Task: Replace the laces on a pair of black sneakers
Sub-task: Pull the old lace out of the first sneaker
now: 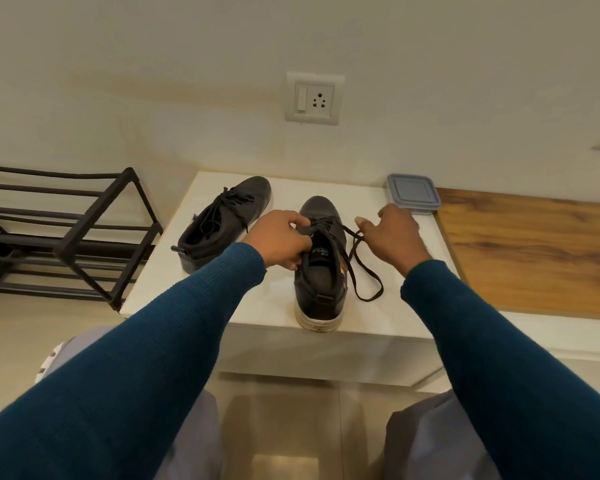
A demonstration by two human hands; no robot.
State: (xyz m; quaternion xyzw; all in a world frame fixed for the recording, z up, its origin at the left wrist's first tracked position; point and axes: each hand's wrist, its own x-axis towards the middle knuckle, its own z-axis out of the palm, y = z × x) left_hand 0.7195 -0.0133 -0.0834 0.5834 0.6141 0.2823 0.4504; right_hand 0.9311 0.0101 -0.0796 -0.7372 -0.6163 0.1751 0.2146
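Two black low-top sneakers with pale soles sit on the white table top point(378, 306) in front of you. The nearer black sneaker point(321, 282) stands upright at the table's front edge, heel toward you and toe toward the wall; its heel slightly overhangs the edge. A label on its tongue carries white lettering, too small and partly covered to read with certainty. Your left hand point(280, 242) is closed around the tongue and upper lacing of this shoe, fingers pinching the black flat shoelace point(355, 268) at the eyelets. A loose loop of that lace trails off the shoe's right side and lies on the table. Your right hand point(397, 233) hovers just right of the shoe with fingers spread and loosely curled; its thumb is near the lace, but you cannot tell whether it grips it. The second black sneaker point(219, 225) lies to the left, further back, turned at an angle, its lace in place. Both of your arms wear teal knit sleeves. At the table's back right corner sits a grey lidded square plastic container point(413, 192), beside a wood-grain surface point(534, 254). A black metal shoe rack point(66, 230) stands to the left. A white wall socket with switch point(313, 98) is mounted above.
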